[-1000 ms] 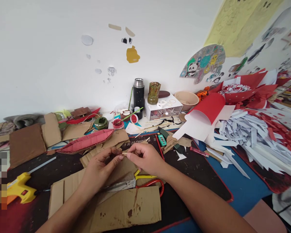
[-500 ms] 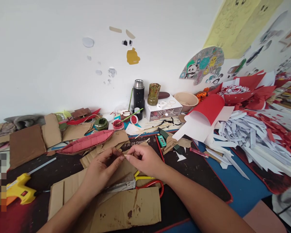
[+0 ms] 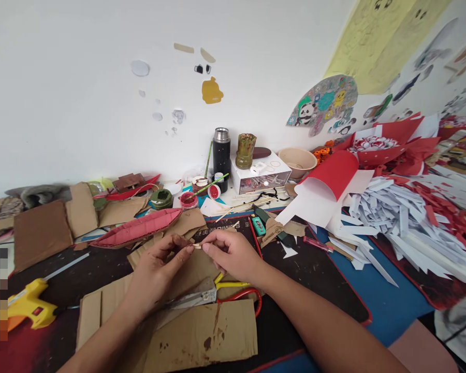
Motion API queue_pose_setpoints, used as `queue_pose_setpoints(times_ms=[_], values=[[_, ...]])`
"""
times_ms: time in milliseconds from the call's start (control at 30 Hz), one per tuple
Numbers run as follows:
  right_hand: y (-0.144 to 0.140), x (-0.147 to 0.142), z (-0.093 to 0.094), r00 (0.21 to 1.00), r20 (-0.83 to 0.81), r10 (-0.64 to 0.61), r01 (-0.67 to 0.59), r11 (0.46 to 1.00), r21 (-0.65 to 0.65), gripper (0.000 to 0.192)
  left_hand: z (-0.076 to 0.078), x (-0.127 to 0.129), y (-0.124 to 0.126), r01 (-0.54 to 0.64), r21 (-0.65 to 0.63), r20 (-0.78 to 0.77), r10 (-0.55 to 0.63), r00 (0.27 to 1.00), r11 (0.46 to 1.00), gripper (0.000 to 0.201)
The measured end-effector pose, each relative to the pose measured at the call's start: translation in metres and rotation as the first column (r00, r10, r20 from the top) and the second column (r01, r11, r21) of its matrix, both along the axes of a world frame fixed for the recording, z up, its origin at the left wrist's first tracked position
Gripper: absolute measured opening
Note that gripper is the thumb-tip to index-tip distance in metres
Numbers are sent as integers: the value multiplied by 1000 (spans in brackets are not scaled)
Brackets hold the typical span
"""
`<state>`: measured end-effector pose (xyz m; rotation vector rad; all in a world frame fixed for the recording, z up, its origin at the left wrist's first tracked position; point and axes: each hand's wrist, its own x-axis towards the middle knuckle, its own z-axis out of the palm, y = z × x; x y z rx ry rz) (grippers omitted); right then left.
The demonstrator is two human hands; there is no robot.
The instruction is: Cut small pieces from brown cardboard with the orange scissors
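Observation:
My left hand [image 3: 159, 272] and my right hand [image 3: 233, 254] meet over the middle of the desk, fingertips pinching the two ends of a short, thin wooden stick [image 3: 198, 246]. Beneath the hands lie flat cardboard pieces [image 3: 202, 334] and a pair of scissors [image 3: 213, 294] with yellow and red handles. A red cardboard boat shape [image 3: 137, 228] rests just beyond my left hand.
A yellow glue gun [image 3: 31, 305] lies at the left. Paint pots [image 3: 188, 198], a black flask [image 3: 221, 153] and a white box [image 3: 260, 175] stand by the wall. Piles of cut white and red paper strips [image 3: 404, 217] fill the right side, with a rolled red sheet [image 3: 330, 181].
My hands have shifted very slightly upward and closer together around the small stick; the rest of the desk is unchanged.

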<state>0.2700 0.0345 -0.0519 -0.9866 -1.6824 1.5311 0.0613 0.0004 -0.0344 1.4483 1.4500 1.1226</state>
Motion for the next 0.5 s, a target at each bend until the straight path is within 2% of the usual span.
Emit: queue_pose_setpoints(times_ms=[333,500], values=[[-1,0,2,1000,5,9,-9,1000,0,12,-4,2,-1,40,32,-46,-38,998,999,28],[-1,0,4,999,38,-14,12,999,45,13,-6,2,-1,52,33,-117,-48,992,998,31]])
